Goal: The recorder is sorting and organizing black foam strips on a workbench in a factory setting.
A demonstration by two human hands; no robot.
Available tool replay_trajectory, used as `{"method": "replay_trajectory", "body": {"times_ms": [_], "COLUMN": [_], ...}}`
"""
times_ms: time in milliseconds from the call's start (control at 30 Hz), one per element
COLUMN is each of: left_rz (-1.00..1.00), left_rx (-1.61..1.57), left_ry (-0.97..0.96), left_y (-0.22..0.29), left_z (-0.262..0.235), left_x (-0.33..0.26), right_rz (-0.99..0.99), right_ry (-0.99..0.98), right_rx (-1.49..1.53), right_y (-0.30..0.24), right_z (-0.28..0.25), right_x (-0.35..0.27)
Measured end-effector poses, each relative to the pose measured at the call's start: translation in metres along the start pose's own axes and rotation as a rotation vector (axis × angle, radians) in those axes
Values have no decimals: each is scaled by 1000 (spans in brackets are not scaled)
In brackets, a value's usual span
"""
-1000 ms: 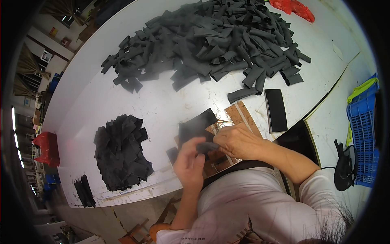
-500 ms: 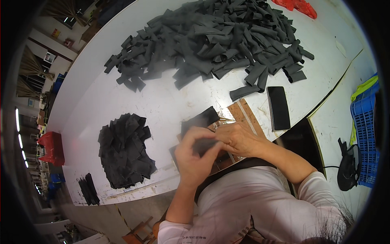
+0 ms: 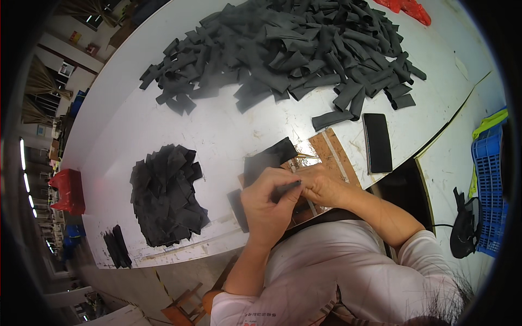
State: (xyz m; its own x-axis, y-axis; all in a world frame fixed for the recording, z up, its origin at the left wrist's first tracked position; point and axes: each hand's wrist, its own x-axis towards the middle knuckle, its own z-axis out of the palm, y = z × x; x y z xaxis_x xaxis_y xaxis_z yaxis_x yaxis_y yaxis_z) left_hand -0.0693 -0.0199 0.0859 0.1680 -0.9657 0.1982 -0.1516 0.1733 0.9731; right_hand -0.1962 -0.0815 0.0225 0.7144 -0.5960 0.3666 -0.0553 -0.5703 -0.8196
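Note:
Above a brown wooden board (image 3: 333, 155), my two hands meet over a small dark grey fabric piece (image 3: 285, 189). My left hand (image 3: 267, 205) curls around it, thumb below and fingers above. The fingers of my right hand (image 3: 325, 186) are bent and pressed together at the piece's right end, against my left fingertips; their grip is partly hidden. Behind my left hand, dark fabric pieces (image 3: 270, 157) lie across the board's far left side. Another flat dark piece (image 3: 237, 209) sits left of my left wrist. Thin brass-coloured rods (image 3: 308, 156) show beyond my right hand.
A large heap of dark fabric tubes (image 3: 304, 51) covers the table's far side. Flat pieces form a pile (image 3: 167, 195) at left, near a small dark bundle (image 3: 117, 247). A black phone (image 3: 378, 143) lies right of the board. A blue basket (image 3: 490, 185) stands far right.
My left thumb and fingers have drawn closer together, and the fabric piece between them now looks narrower. My hands stay over the board. The whole view has shifted slightly.

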Motion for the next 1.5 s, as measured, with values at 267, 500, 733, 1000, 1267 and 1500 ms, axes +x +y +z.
{"method": "replay_trajectory", "body": {"times_ms": [267,500,733,1000,1267,1500], "left_rz": [217,234,176,269,154,-290], "left_rx": [-195,-426,-345,220,241,628], "left_ry": [93,325,297,117,456,392], "left_y": [13,17,0,24,10,-71], "left_z": [2,-8,-24,-35,-51,-48], "left_x": [-9,-12,-21,-1,-12,-72], "right_rz": [57,132,14,73,-178,290], "right_ry": [-144,-132,-118,-96,-253,319], "right_rx": [-76,-154,-253,-284,-364,-639], "right_y": [-16,-50,-28,-33,-68,22], "right_z": [-20,-37,-14,-13,-53,-65], "right_x": [10,24,12,11,63,99]}}
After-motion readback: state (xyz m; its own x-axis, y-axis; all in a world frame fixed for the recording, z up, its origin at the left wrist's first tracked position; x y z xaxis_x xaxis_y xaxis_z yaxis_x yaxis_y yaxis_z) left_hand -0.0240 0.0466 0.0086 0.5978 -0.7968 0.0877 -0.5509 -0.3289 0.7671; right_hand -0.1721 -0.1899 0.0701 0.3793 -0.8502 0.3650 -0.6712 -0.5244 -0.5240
